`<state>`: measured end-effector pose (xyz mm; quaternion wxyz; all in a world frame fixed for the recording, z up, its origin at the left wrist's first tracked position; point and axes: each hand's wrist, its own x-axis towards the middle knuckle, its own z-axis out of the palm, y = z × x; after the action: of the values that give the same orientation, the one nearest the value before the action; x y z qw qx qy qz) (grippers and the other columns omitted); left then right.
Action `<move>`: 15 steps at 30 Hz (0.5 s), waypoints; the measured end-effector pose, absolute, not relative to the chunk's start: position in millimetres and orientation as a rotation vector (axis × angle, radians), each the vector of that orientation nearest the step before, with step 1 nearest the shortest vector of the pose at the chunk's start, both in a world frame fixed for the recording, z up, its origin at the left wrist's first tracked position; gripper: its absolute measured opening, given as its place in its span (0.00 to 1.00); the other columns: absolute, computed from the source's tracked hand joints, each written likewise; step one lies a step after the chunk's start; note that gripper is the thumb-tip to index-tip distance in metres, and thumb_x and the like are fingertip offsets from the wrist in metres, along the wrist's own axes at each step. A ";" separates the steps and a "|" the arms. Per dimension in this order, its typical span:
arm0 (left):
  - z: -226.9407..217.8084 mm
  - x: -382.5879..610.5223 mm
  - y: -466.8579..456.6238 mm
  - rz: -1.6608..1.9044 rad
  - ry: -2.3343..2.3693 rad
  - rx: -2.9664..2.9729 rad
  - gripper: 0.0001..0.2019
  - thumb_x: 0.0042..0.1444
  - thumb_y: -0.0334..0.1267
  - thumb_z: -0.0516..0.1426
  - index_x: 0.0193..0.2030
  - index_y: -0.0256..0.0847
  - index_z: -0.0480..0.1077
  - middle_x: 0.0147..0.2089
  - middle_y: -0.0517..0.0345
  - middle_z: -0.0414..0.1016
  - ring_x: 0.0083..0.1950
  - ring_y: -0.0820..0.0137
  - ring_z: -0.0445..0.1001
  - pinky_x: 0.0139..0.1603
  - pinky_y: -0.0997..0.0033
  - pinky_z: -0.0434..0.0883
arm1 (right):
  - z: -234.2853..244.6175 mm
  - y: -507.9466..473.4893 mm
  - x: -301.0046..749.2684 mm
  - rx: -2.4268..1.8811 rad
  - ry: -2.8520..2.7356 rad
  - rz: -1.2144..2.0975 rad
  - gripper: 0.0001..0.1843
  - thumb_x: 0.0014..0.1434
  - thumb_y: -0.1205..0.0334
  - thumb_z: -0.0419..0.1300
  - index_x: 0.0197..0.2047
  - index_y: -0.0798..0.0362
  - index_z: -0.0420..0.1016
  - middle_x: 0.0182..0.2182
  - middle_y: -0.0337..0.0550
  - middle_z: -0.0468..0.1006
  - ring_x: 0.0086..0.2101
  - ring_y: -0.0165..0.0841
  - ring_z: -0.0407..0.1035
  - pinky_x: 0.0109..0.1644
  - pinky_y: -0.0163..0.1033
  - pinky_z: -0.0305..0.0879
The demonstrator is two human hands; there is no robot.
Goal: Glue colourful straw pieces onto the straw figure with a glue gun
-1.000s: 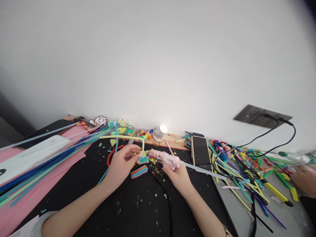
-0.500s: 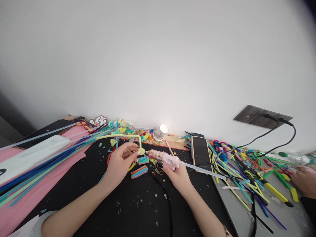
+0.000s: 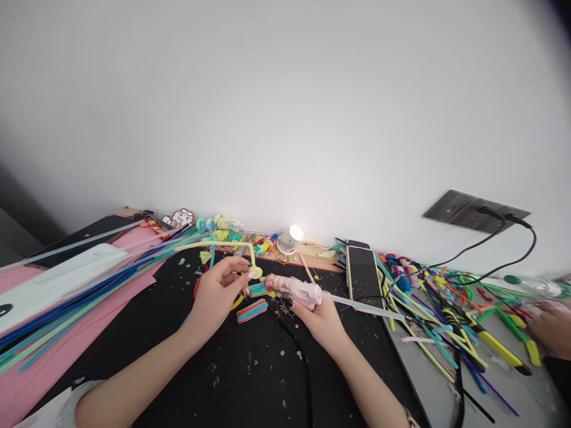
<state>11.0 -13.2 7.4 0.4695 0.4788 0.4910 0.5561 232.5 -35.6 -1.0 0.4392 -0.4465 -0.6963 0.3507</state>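
My left hand [image 3: 219, 288] pinches a yellow pipe cleaner [image 3: 232, 244] at its coiled end, which forms a small disc; the rest runs up and then bends off to the left. My right hand [image 3: 322, 318] is wrapped round a pink glue gun [image 3: 292, 288] with a clear glue stick [image 3: 363, 307] poking out of its back. The nozzle points left, close to the yellow coil; whether they touch I cannot tell. Beneath the gun lie a striped orange, blue and pink bundle [image 3: 252, 311] and a teal striped piece [image 3: 257, 289], partly hidden.
A paper cup [image 3: 291, 239] stands by the wall, a phone [image 3: 363, 274] lies right of it. Long pipe cleaners and a white device [image 3: 62, 288] cover the left. Pliers [image 3: 452, 315] and scraps lie right, near another person's hand [image 3: 551, 324]. A black cord [image 3: 306, 362] trails down the mat.
The glue gun in my right hand has shifted slightly left and down, its nozzle now lower beside the coil. My left hand has hardly moved.
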 end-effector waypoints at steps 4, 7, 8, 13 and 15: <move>7.2 10.7 -13.4 1.370 1.198 1.162 0.12 0.48 0.43 0.65 0.37 0.41 0.73 0.35 0.60 0.75 0.24 0.73 0.72 0.29 0.68 0.73 | -6.3 -34.6 234.5 -1.152 -1.775 0.860 0.11 0.57 0.63 0.62 0.43 0.49 0.83 0.43 0.44 0.87 0.43 0.43 0.81 0.47 0.44 0.79; 7.2 10.3 -13.2 1.376 1.208 1.149 0.12 0.48 0.43 0.66 0.37 0.41 0.73 0.36 0.59 0.75 0.24 0.74 0.71 0.29 0.68 0.73 | -6.6 -33.6 236.5 -1.239 -1.813 0.712 0.07 0.56 0.63 0.62 0.37 0.49 0.81 0.37 0.43 0.86 0.37 0.40 0.80 0.41 0.40 0.77; 7.3 10.3 -13.0 1.376 1.211 1.146 0.12 0.48 0.43 0.66 0.37 0.41 0.73 0.36 0.59 0.75 0.24 0.74 0.71 0.29 0.68 0.73 | -6.2 -33.3 237.6 -1.292 -1.817 0.639 0.06 0.56 0.63 0.61 0.36 0.49 0.81 0.34 0.42 0.86 0.34 0.39 0.79 0.39 0.39 0.75; 8.3 10.9 -13.0 1.363 1.218 1.159 0.12 0.49 0.44 0.65 0.37 0.42 0.73 0.36 0.59 0.76 0.24 0.73 0.72 0.29 0.68 0.73 | -2.6 -32.4 245.0 -1.509 -1.831 0.305 0.10 0.58 0.62 0.60 0.43 0.50 0.79 0.38 0.43 0.85 0.38 0.39 0.79 0.40 0.39 0.70; 8.8 11.1 -13.6 1.358 1.219 1.176 0.11 0.49 0.43 0.65 0.37 0.42 0.73 0.36 0.59 0.76 0.24 0.73 0.72 0.30 0.67 0.73 | -1.3 -31.9 246.6 -1.573 -1.871 0.217 0.12 0.59 0.62 0.60 0.46 0.50 0.78 0.42 0.45 0.85 0.41 0.42 0.78 0.42 0.41 0.68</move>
<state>11.1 -13.6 8.8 0.4665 0.4792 0.4967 0.5532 246.6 -31.9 -1.3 0.3371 -0.6036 -0.7177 0.0832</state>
